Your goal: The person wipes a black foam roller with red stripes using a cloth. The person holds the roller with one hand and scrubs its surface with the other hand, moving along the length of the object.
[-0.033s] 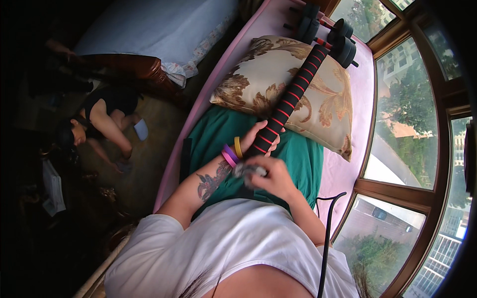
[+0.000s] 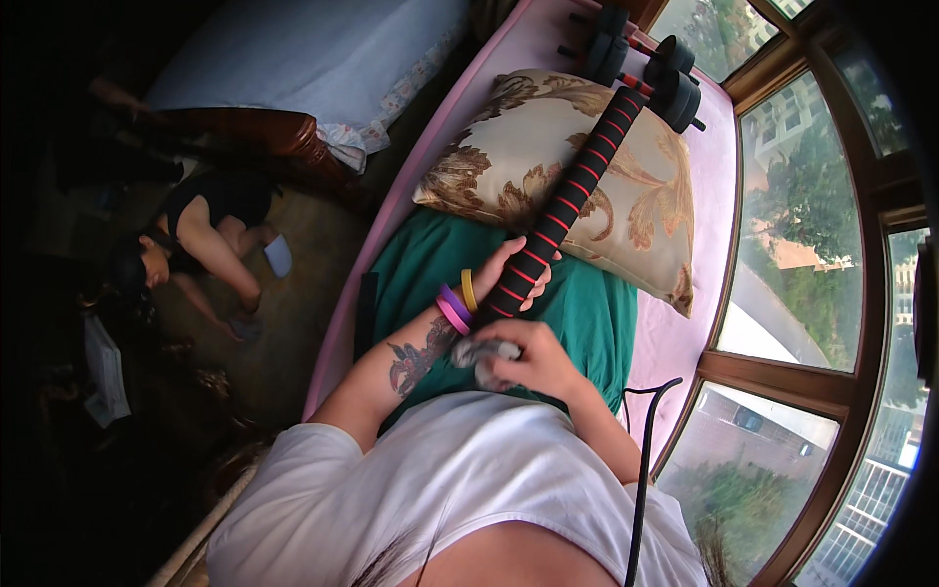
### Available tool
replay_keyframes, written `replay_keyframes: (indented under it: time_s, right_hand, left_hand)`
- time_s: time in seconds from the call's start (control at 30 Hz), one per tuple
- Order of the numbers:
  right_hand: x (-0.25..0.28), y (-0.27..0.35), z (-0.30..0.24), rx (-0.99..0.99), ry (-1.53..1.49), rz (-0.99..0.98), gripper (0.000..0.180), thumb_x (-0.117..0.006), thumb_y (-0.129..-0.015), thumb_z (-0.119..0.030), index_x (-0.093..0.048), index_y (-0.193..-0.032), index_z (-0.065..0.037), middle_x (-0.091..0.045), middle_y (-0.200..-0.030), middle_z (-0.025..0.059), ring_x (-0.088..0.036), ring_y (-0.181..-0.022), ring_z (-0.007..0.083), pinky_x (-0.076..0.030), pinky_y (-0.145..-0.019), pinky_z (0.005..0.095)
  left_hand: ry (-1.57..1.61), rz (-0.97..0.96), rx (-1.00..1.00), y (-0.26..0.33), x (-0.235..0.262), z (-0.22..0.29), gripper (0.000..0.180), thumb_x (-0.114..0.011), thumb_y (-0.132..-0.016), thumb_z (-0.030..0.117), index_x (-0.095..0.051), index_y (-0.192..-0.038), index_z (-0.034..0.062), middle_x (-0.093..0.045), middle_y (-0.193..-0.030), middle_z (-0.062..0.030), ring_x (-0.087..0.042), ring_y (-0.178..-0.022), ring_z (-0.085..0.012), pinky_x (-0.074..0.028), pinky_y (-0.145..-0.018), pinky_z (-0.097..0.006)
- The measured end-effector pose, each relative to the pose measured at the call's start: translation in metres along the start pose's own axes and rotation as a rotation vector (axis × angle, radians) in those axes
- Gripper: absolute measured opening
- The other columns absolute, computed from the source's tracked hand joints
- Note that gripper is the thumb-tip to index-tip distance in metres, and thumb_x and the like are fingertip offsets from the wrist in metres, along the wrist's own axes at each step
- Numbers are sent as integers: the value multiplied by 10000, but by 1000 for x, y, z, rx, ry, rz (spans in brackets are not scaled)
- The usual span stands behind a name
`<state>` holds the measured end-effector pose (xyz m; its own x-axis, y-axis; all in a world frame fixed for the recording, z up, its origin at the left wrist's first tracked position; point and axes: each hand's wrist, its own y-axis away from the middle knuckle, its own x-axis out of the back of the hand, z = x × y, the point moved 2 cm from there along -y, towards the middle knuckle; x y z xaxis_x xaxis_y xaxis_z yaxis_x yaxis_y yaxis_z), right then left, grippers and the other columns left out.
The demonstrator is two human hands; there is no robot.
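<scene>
Daylight comes in through the bay window [image 2: 802, 225] on the right, brightening the pink seat pad [image 2: 685, 342] and cushion [image 2: 548, 166]. The floor [image 2: 293, 293] to the left sits in deep shadow. Window frames bow at the rim; corners vignette black.

My black foam bar with red rings [image 2: 567, 201] slants toward one o'clock across the pillow; grey cloth [image 2: 481, 354] bunched at its lower end.

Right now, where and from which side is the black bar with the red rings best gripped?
Probably on the foam sleeve near its lower end, where the left hand already wraps the black bar with red rings, coming from the person's left side. The bar lies tilted across the patterned cushion; its far end carries dark weight discs, and the right hand holds a grey cloth at the near end.
</scene>
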<state>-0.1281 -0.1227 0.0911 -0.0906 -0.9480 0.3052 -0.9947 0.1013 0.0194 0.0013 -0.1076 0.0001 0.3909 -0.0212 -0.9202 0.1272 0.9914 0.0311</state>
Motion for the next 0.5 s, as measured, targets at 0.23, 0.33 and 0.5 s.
replay_keyframes:
  time_s: [0.23,0.33,0.5]
  right_hand:
    - [4,9,3,-62,-91,174,279,-610,-745,-88,-602,-1013,-11,-639,-924,103,-623,-815,199,-487,-738,294]
    - [14,6,7,9,-25,417,289,-612,-732,-46,-594,-1019,-18,-621,-903,84,-601,-782,177,-476,-708,274]
    - [40,-5,0,-38,448,417,309,-617,-700,-34,-602,-1008,-33,-584,-829,121,-584,-711,252,-469,-663,298]
  left_hand:
    - [-35,25,-49,1,4,-1,622,-428,-878,570,-396,-1178,25,-483,-770,-70,-491,-613,-141,-469,-512,-279]
    - [-92,61,-82,2,9,-5,614,-422,-877,591,-442,-1083,13,-511,-763,-61,-514,-634,-136,-461,-595,-251]
    - [-233,107,-49,5,8,-1,561,-419,-879,590,-533,-971,49,-549,-757,-70,-563,-646,-143,-470,-551,-248]
